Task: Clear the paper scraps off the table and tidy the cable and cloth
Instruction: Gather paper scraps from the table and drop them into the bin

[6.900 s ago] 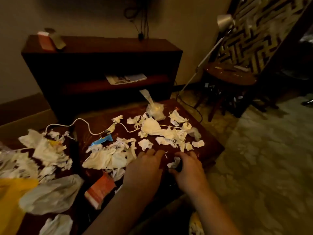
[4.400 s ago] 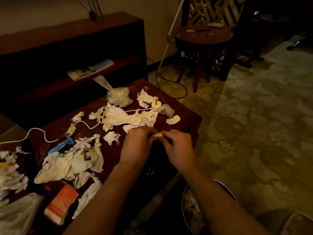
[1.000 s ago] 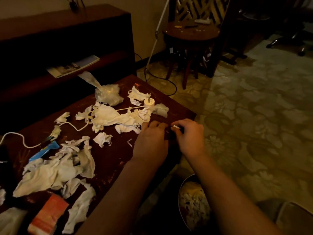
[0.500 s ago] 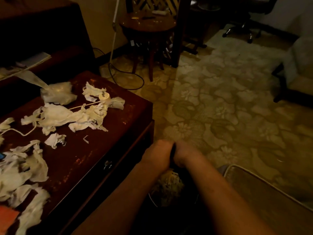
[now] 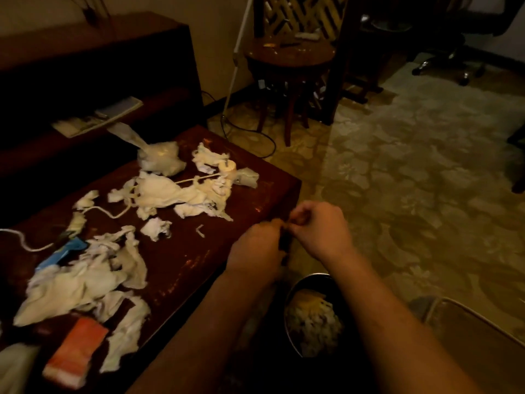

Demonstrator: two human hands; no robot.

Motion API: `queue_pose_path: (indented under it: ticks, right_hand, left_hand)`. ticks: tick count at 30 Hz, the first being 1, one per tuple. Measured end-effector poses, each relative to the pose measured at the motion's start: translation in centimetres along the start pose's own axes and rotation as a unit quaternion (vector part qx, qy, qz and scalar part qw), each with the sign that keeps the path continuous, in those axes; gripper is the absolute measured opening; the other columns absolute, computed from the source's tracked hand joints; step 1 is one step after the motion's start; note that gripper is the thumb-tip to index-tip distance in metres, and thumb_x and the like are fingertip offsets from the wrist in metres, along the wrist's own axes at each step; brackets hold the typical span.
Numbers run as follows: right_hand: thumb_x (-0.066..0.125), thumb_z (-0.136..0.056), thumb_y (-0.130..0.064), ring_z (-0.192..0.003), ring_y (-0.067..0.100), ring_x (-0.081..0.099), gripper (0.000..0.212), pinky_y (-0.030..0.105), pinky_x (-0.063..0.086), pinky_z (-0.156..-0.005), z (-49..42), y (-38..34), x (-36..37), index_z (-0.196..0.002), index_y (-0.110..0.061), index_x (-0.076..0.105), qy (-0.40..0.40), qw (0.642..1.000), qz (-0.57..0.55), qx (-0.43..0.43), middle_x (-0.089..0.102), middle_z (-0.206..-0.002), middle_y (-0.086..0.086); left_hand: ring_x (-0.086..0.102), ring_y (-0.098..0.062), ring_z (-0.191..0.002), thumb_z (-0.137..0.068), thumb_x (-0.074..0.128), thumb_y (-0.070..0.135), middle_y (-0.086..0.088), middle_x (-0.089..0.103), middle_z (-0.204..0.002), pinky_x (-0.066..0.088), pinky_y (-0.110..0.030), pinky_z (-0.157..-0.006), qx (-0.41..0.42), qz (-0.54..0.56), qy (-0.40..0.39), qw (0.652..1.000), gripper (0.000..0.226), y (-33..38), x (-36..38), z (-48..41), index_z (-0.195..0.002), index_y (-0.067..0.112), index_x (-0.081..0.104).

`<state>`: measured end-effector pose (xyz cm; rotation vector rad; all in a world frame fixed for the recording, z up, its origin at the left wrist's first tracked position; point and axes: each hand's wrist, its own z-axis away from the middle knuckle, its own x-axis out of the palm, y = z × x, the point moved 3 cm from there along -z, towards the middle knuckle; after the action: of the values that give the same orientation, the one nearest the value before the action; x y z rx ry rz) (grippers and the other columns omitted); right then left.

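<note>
A person's left hand (image 5: 255, 247) and right hand (image 5: 319, 227) met, fingers curled and touching, at the near right edge of a dark reddish wooden tabletop (image 5: 181, 260), above a round metal bin (image 5: 285, 319) on the floor. Whether the hands gripped anything could not be told. Torn white paper scraps (image 5: 79, 282) lay strewn across the tabletop's left and far parts, a thin white cable (image 5: 113, 216) winding among them.

Living room — carpet (image 5: 412, 180), coffee table (image 5: 184, 251), shelf (image 5: 93, 32)
</note>
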<state>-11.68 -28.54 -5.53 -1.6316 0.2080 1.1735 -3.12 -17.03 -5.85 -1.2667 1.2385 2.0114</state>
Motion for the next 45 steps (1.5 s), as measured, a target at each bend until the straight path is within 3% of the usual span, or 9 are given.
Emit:
queue_pose_path:
  ticks: [5, 10, 15, 21, 31, 35, 38, 42, 45]
  right_hand:
    - [0.075, -0.089, -0.024, -0.130, 0.019, 0.045, 0.056, 0.031, 0.039, -0.111, -2.6, -7.0, 5.1, -0.141, -0.030, 0.055, 0.003, 0.990, -0.006, -0.140, 0.046, -0.142, -0.006]
    - [0.057, -0.100, -0.032, -0.137, 0.024, 0.025, 0.072, 0.039, 0.034, -0.112, -4.9, -8.0, 7.9, -0.159, -0.038, 0.016, -0.034, 0.985, 0.075, -0.149, 0.009, -0.167, -0.011]
    - [0.053, -0.102, -0.030, -0.123, 0.022, 0.035, 0.053, 0.031, 0.037, -0.102, -6.3, -6.5, 8.9, -0.153, -0.030, 0.038, -0.009, 0.984, 0.115, -0.139, 0.035, -0.157, -0.008]
    - [0.070, -0.092, -0.019, -0.097, 0.014, 0.056, 0.010, 0.020, 0.037, -0.073, -6.4, -5.5, 7.7, -0.095, -0.029, 0.069, 0.028, 0.993, 0.039, -0.108, 0.055, -0.099, -0.009]
    - [0.070, -0.088, -0.006, -0.080, 0.009, 0.064, 0.020, 0.003, 0.039, -0.058, -2.2, -0.9, 0.8, -0.077, -0.023, 0.070, 0.029, 0.998, -0.028, -0.050, 0.070, -0.086, -0.005]
    - [0.076, -0.084, -0.014, -0.067, 0.026, 0.069, 0.015, 0.033, 0.057, -0.059, -0.6, 3.5, -2.0, -0.069, -0.013, 0.073, -0.023, 0.998, 0.001, 0.062, 0.070, -0.070, 0.010]
    - [0.083, -0.080, -0.024, -0.073, 0.024, 0.071, 0.028, 0.027, 0.049, -0.051, 0.3, 7.4, -2.8, -0.066, -0.008, 0.065, -0.106, 0.985, 0.034, 0.132, 0.070, -0.067, 0.008]
    - [0.068, -0.089, -0.012, -0.116, 0.024, 0.064, 0.036, 0.027, 0.050, -0.095, 1.5, 9.7, -1.4, -0.123, -0.001, 0.062, -0.212, 0.955, 0.089, 0.185, 0.068, -0.122, 0.014]
    - [0.074, -0.080, -0.017, -0.118, 0.032, 0.061, 0.056, 0.033, 0.051, -0.095, 2.1, 10.2, 0.0, -0.132, -0.009, 0.057, -0.225, 0.942, 0.148, 0.202, 0.060, -0.130, 0.016]
  left_hand:
    - [0.050, -0.022, -0.129, -0.092, 0.067, 0.029, -0.001, 0.053, -0.138, 0.048, -0.042, -0.102, -0.079, -0.004, 0.096, 0.992, 0.059, -6.2, -4.8, 1.9, -0.145, 0.026, 0.043]
    - [0.038, -0.023, -0.138, -0.094, 0.066, 0.035, 0.001, 0.039, -0.149, 0.049, -0.038, -0.102, -0.090, -0.038, 0.094, 0.991, 0.067, -8.6, -5.9, 2.0, -0.152, 0.029, 0.033]
    - [0.038, -0.021, -0.137, -0.095, 0.065, 0.033, 0.003, 0.039, -0.148, 0.048, -0.038, -0.103, -0.082, -0.031, 0.092, 0.992, 0.063, -8.7, -6.2, 1.2, -0.150, 0.031, 0.034]
    - [0.041, -0.020, -0.134, -0.096, 0.064, 0.031, 0.003, 0.043, -0.145, 0.049, -0.039, -0.102, -0.066, -0.008, 0.088, 0.994, 0.057, -7.3, -5.7, 0.1, -0.147, 0.029, 0.040]
    - [0.055, -0.023, -0.122, -0.095, 0.064, 0.025, -0.003, 0.052, -0.135, 0.050, -0.038, -0.099, -0.011, 0.067, 0.099, 0.993, 0.054, -1.3, -2.8, -2.5, -0.145, 0.027, 0.044]
    - [0.065, -0.022, -0.101, -0.092, 0.069, 0.028, -0.002, 0.067, -0.111, 0.055, -0.042, -0.090, -0.006, 0.083, 0.015, 0.996, 0.022, 3.1, 0.9, -4.1, -0.113, 0.022, 0.068]
    - [0.068, -0.026, -0.094, -0.090, 0.069, 0.032, -0.006, 0.070, -0.101, 0.058, -0.043, -0.082, 0.009, 0.031, -0.061, 0.998, 0.018, 5.4, 5.3, -4.0, -0.103, 0.020, 0.071]
    - [0.068, -0.033, -0.099, -0.094, 0.059, 0.026, -0.011, 0.067, -0.105, 0.053, -0.035, -0.074, 0.015, -0.043, -0.133, 0.990, 0.019, 6.5, 10.3, -2.8, -0.107, 0.016, 0.069]
    - [0.065, -0.035, -0.108, -0.096, 0.060, 0.035, -0.014, 0.065, -0.116, 0.050, -0.036, -0.079, 0.020, -0.085, -0.170, 0.982, 0.032, 6.6, 11.4, -1.6, -0.119, 0.013, 0.065]
